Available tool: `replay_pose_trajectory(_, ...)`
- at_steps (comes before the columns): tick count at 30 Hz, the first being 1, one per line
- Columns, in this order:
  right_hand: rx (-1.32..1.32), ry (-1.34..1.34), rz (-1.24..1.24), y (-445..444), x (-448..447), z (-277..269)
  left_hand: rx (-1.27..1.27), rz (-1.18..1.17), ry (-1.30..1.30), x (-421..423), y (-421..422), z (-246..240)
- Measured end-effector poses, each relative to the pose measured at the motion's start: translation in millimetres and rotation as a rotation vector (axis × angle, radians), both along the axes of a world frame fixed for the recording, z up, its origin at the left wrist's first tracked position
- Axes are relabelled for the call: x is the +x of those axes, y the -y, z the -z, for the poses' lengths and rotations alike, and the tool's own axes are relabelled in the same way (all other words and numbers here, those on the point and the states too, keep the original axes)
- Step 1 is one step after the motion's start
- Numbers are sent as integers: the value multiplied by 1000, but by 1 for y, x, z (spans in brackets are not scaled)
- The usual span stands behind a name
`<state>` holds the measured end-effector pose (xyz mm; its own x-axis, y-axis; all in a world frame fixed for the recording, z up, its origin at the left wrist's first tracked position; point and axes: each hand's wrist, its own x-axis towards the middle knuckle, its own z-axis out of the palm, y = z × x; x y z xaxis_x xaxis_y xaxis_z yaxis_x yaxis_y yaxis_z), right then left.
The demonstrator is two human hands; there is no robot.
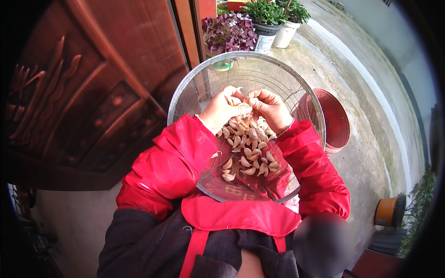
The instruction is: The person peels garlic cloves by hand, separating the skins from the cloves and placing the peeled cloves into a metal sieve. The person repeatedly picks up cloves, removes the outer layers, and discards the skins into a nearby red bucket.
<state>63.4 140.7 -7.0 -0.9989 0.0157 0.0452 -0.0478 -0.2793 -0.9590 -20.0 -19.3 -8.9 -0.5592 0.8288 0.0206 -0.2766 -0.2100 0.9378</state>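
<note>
My left hand [219, 109] holds garlic cloves [235, 101] in its curled fingers, above a round wire-mesh sieve [267, 74]. Close beside it, my right hand [274, 110] pinches a small garlic piece at the left fingertips. Fingers partly hide that piece, so its peel cannot be made out well. Under both hands lies a heap of unpeeled garlic cloves [252, 133], thinning towards me. Several loose cloves [228, 177] lie nearer the sieve's front rim. Through the mesh shows red cloth with yellow print.
A red bucket [332, 120] stands right of the sieve. Beyond it are a purple-leaved plant [231, 33], a black pot [266, 34] and a white pot [286, 34]. A carved reddish-brown door [135, 45] rises at left. An orange-and-black bucket [387, 212] sits at lower right.
</note>
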Motion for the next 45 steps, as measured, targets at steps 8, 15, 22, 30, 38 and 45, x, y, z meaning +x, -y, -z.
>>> replay_pose_trajectory(8, -261, -71, -78, -4, 1, 1, 22, 192, 250, -3, 4, -20)
replay_pose_trajectory(15, -327, -109, -90, 1, 0, 1, 143, 303, 412, -5, 6, -15)
replay_pose_trajectory(22, -348, -92, 107, -13, -7, 7, 154, 323, 454, -6, 6, -12)
replay_pose_trajectory(30, -280, -12, 83, -11, -6, 2, 177, 235, 554, -9, 6, -9)
replay_pose_trajectory(38, -273, 6, 5, 5, -2, 1, 131, 189, 502, -8, 5, -5)
replay_pose_trajectory(45, -92, 22, 122, 6, -2, 1, 44, 78, 354, -4, 3, 0)
